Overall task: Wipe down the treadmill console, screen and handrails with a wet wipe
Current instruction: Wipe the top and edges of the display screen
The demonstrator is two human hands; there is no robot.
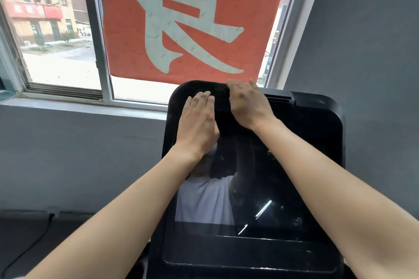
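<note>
Work is up at the top of the screen [260, 188]. The left hand [199, 124] lies flat on the dark glass, near the top left corner. Its fingers are straight and close together. The right hand [247, 104] is just beside it, a bit higher. Its fingers reach the top edge of the console [317, 124]. That hand is blurry, so I cannot tell if its fingers curl over the edge or just lie on it.

I see no wipe. It may be under one of the hands, but I cannot tell. The console stands right in front of the person, below a window [61, 63] with a red banner [127, 29].

How far along is the job? I think it is at the top part of the screen and console. The glass shines and shows a person in a white top, but I cannot tell which parts are wiped. Some pale specks show along the bottom rim of the console, so that part may need a wipe. The lower screen and the right side of the console look left to do too. The handrails are out of view, so I guess they come later.
</note>
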